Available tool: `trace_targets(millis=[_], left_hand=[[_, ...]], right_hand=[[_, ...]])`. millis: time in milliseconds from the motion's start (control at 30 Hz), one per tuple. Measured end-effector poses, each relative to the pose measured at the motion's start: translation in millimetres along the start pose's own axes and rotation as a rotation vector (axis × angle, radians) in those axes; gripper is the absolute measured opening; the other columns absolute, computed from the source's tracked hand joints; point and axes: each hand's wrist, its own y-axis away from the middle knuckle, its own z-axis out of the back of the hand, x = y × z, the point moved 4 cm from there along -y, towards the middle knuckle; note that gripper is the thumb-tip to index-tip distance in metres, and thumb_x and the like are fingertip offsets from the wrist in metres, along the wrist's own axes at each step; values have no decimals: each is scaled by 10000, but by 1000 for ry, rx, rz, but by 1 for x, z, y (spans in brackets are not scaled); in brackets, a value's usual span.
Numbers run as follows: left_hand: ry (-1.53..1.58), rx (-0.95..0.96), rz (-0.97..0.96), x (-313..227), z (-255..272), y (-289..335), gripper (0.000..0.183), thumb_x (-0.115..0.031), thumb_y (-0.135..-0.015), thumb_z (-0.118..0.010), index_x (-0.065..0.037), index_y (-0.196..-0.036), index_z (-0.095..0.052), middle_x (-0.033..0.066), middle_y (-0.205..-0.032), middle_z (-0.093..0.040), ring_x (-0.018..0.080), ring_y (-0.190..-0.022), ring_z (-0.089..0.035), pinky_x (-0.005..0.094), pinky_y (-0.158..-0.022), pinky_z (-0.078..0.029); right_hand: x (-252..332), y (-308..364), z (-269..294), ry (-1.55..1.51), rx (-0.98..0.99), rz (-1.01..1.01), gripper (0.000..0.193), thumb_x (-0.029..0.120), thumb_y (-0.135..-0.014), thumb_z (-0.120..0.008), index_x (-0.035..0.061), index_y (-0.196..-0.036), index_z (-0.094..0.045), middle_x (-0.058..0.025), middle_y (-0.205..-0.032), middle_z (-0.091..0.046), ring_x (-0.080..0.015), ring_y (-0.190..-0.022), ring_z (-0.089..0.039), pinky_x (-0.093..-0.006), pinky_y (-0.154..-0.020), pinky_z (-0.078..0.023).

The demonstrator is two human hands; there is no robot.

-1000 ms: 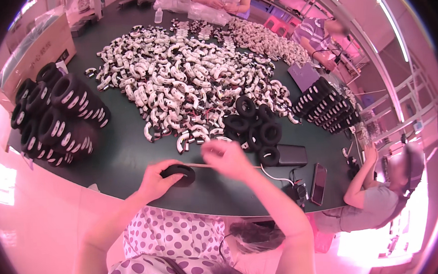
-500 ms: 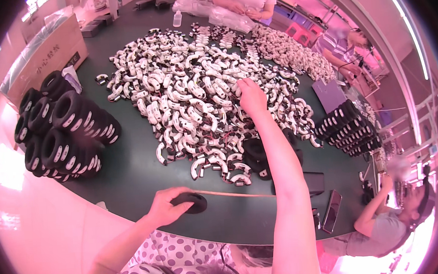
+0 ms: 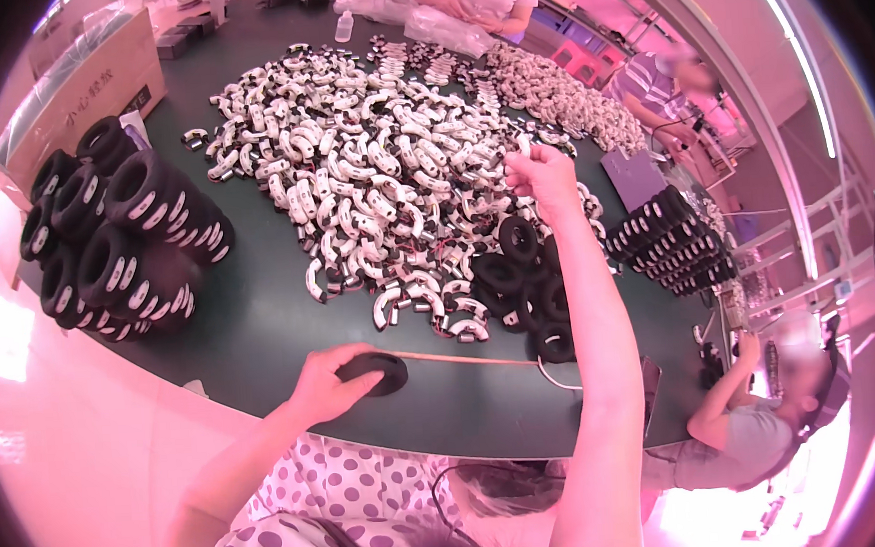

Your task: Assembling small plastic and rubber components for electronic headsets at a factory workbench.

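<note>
My left hand [image 3: 326, 386] is closed around a black doughnut-shaped ring [image 3: 388, 374] at the table's near edge. A thin tan stick or strip [image 3: 463, 356] reaches from that ring to the right, toward a thin pale curved piece [image 3: 558, 378] beside my right forearm. My right hand [image 3: 544, 179] is raised at the right side of a big heap of white curved parts [image 3: 371, 167] with dark ends. Its fingers pinch a white curved part [image 3: 523, 145], mostly hidden by them. Several loose black rings [image 3: 523, 278] lie left of my right forearm.
Stacked black rings [image 3: 144, 231] with white oval marks stand at left, before a cardboard box [image 3: 82, 105]. More black stacks [image 3: 671, 244] and a purple-grey box [image 3: 632, 176] stand at right. A small bottle [image 3: 344, 26] is at the back. Other people sit around the table [image 3: 260, 314].
My right hand has lifted off the heap and shifted right, a white curved part now in its fingers. More loose black rings show beside the forearm. My left hand keeps its ring; the whole view has shifted slightly.
</note>
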Motion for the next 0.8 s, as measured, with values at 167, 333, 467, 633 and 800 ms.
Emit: trace_targets(millis=[167,333,467,633,800], left_hand=[[95,1,50,7,-2,7,284,-61,-751,-644,-6,-1022,-577,53,-921,-621,90,-840,-567,242,-749,-463],[528,-21,127,4,1,13,418,-61,-772,-641,-24,-1159,-489,56,-995,-582,125,-901,-553,254,-814,-439],[667,-10,207,-7,-2,24,371,-50,-772,-632,-21,-1126,-528,49,-982,-583,117,-872,-551,255,-803,-442],[636,-34,206,-26,-2,43,275,-91,-787,-621,-4,-1045,-584,44,-966,-572,121,-868,-541,255,-829,-408],[456,13,120,-26,-8,55,319,-122,-789,-628,22,-1066,-565,42,-978,-519,131,-907,-511,251,-831,-397]], right_hand=[[7,54,-3,-24,122,-103,224,163,-717,-698,12,-818,-568,-20,-648,-584,-82,-499,-540,-187,-435,-408],[5,117,-26,-96,267,-109,219,141,-738,-684,32,-888,-568,10,-671,-570,-46,-508,-488,-172,-464,-386],[2,171,-38,-211,335,-155,284,108,-709,-712,6,-936,-573,-4,-706,-587,-48,-544,-491,-187,-490,-392],[-1,226,-60,-165,384,-152,346,69,-695,-724,-15,-992,-569,-27,-800,-609,-59,-656,-535,-179,-557,-428],[-20,263,-68,-184,380,-99,335,33,-679,-728,-16,-981,-592,-20,-843,-594,-41,-666,-524,-165,-581,-424]])
